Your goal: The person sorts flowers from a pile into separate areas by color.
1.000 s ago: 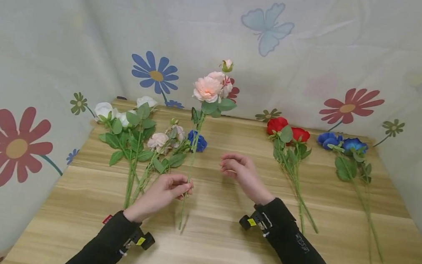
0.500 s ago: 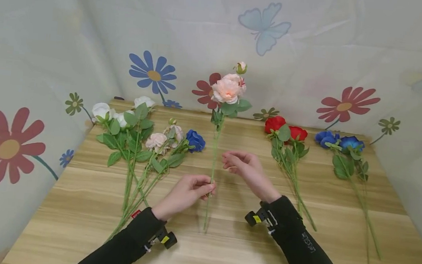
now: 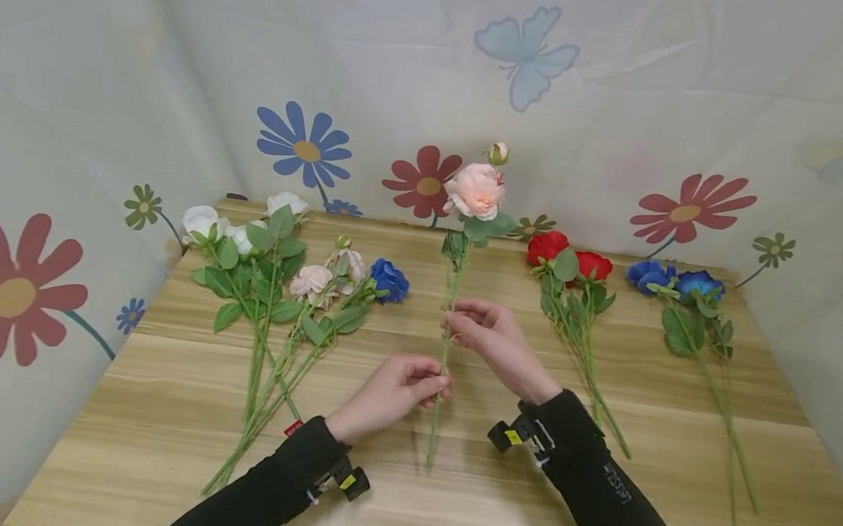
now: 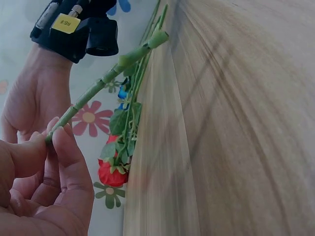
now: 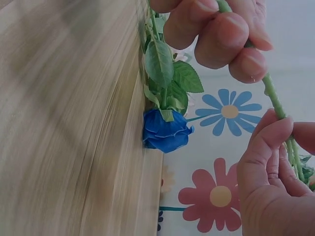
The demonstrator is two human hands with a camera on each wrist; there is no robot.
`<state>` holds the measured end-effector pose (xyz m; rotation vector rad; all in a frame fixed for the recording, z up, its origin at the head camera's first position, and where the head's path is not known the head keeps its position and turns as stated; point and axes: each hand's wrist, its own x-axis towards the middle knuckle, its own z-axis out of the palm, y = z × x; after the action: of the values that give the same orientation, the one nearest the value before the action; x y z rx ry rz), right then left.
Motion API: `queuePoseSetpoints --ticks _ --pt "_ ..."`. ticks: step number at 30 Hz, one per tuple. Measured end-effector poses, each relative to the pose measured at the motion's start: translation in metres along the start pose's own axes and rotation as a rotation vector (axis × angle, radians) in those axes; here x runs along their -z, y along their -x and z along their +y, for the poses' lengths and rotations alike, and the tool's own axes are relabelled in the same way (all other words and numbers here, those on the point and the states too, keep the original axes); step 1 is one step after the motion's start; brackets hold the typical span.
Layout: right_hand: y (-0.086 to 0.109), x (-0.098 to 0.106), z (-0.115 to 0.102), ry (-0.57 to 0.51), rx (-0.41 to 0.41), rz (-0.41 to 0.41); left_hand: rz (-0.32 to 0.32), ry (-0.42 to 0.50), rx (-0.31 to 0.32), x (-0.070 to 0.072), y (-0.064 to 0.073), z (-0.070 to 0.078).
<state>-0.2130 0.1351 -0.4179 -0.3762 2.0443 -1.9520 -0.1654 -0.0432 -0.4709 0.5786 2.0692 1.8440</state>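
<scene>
Wood-grain table (image 3: pixel 370 501): pink flower (image 3: pixel 456 246) held up over approx. its mid, head end above both hands, stem (image 4: pixel 106 77) end sticking out below L hand (image 3: pixel 395 390). L pinches stem low, thumb to fingers; R hand (image 3: pixel 493 340) pinches it higher, also thumb to fingers, under the leaves (image 3: pixel 490 227). Counts: 3 white heads (image 3: pixel 202 222) far L, 2 red heads (image 3: pixel 547 247) + 2 blue heads (image 3: pixel 700 285) on R, 1 blue rose (image 3: pixel 390 282) near pale pink blooms (image 3: pixel 312 283). Held one: ruffled, round bloom (image 3: pixel 475 191), 1 small oval bud (image 3: pixel 500 154); stem green, knobbly nodes.
</scene>
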Motion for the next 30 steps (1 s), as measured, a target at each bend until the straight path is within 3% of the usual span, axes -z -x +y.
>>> queuePoseSetpoints --ticks 8,16,21,25,30 --pt "0.0 0.001 0.003 0.071 0.077 0.023 -0.011 0.002 0.013 -0.005 -0.003 0.001" --pt "0.002 0.002 0.005 0.066 0.095 0.035 -0.04 -0.016 0.015 -0.004 0.0 0.012" --pt "0.003 0.005 0.007 0.057 0.088 0.044 -0.048 -0.056 -0.003 0.0 0.0 0.001" --pt "0.005 0.009 0.006 0.038 0.062 0.06 -0.014 -0.209 -0.044 0.006 0.001 -0.006" --pt "0.006 0.013 0.005 0.053 0.021 0.074 0.094 -0.536 -0.119 0.021 0.006 -0.005"
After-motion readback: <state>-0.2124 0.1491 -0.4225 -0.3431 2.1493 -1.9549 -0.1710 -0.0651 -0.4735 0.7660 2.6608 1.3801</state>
